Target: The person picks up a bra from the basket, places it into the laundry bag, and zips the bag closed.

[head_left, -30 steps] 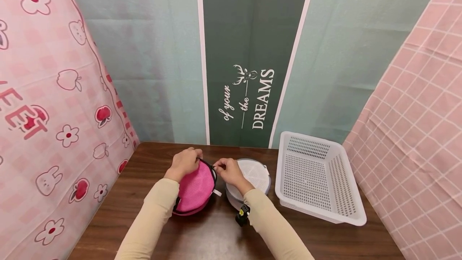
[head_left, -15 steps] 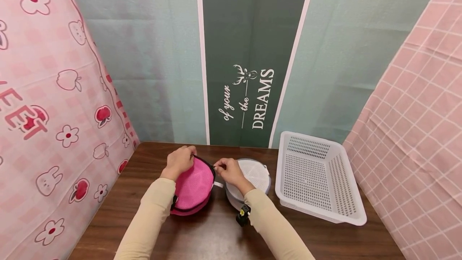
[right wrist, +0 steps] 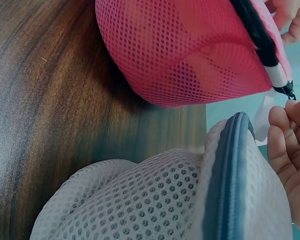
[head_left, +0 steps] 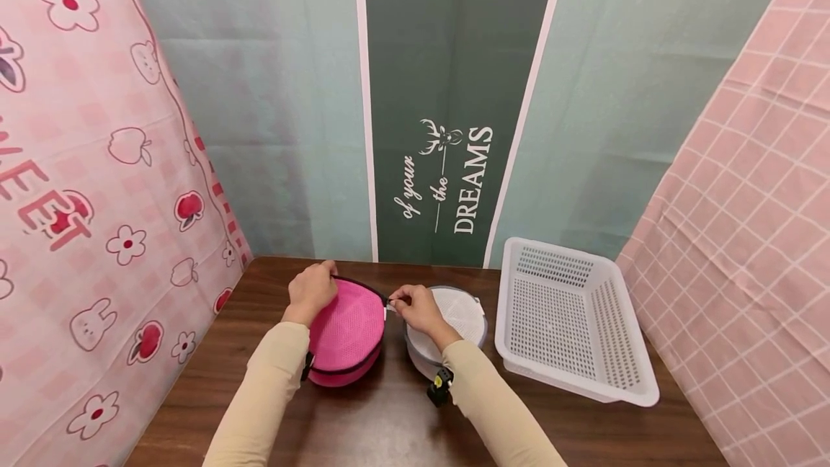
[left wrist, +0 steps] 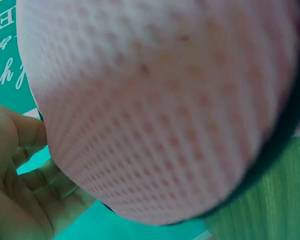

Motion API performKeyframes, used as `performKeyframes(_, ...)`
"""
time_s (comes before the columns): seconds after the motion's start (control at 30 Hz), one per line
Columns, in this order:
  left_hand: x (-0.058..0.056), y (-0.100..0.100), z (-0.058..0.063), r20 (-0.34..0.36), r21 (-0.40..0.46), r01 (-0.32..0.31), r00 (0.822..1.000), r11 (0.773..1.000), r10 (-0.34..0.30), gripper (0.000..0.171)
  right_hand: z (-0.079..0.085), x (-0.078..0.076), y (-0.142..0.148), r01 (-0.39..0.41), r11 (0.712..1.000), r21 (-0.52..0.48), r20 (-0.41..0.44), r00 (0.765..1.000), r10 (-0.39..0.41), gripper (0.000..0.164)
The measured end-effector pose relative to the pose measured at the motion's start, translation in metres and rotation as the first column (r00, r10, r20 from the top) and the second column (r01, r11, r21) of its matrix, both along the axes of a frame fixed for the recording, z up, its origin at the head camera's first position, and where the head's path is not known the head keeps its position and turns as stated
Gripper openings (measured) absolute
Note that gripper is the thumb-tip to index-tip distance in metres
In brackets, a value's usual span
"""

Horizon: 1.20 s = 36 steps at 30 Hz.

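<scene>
A round pink mesh laundry bag [head_left: 350, 326] with a black zipper around its top lies left of the table's middle. My left hand [head_left: 313, 292] grips its far left rim, with the fingertips partly hidden behind it. In the left wrist view, thumb and fingers of that hand [left wrist: 25, 175] sit at the edge of the mesh. At the bag's right edge, my right hand [head_left: 415, 307] pinches the zipper pull [right wrist: 290, 95], close to a white fabric tag [right wrist: 276, 76]. Under and beside the right hand stands a white mesh laundry bag [head_left: 463, 316] with a grey zipper [right wrist: 229, 175].
A white perforated plastic basket [head_left: 577, 323] stands at the right of the brown wooden table [head_left: 389, 424]. Fabric curtains enclose the table at the back, the left [head_left: 130, 236] and the right [head_left: 746, 236].
My left hand has moved left, drawing the pink bag's rim with it. The bag has turned, and its white tag has shifted up to the right fingers. The right hand stays nearly in place.
</scene>
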<state>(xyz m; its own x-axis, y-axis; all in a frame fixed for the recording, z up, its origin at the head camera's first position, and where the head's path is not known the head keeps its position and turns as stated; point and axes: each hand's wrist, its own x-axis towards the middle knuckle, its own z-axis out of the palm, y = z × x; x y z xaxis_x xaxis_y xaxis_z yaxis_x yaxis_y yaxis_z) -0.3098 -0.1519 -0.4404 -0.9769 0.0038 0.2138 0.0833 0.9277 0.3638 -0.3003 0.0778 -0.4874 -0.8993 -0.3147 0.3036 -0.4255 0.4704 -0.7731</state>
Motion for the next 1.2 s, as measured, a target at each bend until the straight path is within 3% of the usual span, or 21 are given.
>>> performKeyframes(0.33,0.0,0.0,-0.006,-0.037,0.053,-0.088,0.995,0.995,0.09,0.016,0.001,0.0,-0.001,0.01,0.999,-0.034,0.013,1.0,-0.009,0.005)
performKeyframes(0.57,0.0,-0.001,-0.006,-0.045,0.052,-0.084,0.995,0.995,0.086,0.015,0.003,0.002,-0.002,0.029,0.999,-0.035,0.017,0.999,-0.028,0.006)
performKeyframes(0.8,0.003,-0.001,-0.007,-0.014,0.054,-0.065,0.998,0.996,0.066,0.011,0.005,0.005,0.002,0.146,0.985,0.087,-0.104,0.985,-0.136,0.014)
performKeyframes(1.03,0.009,-0.003,-0.007,-0.01,0.072,-0.046,0.999,0.996,0.046,0.016,0.006,0.011,0.003,0.127,0.987,0.096,-0.142,0.983,-0.113,0.012)
performKeyframes(1.2,0.026,-0.001,-0.005,-0.029,0.149,-0.051,0.998,0.987,0.056,0.029,0.01,0.028,0.01,0.178,0.966,0.186,-0.308,0.944,-0.115,0.015)
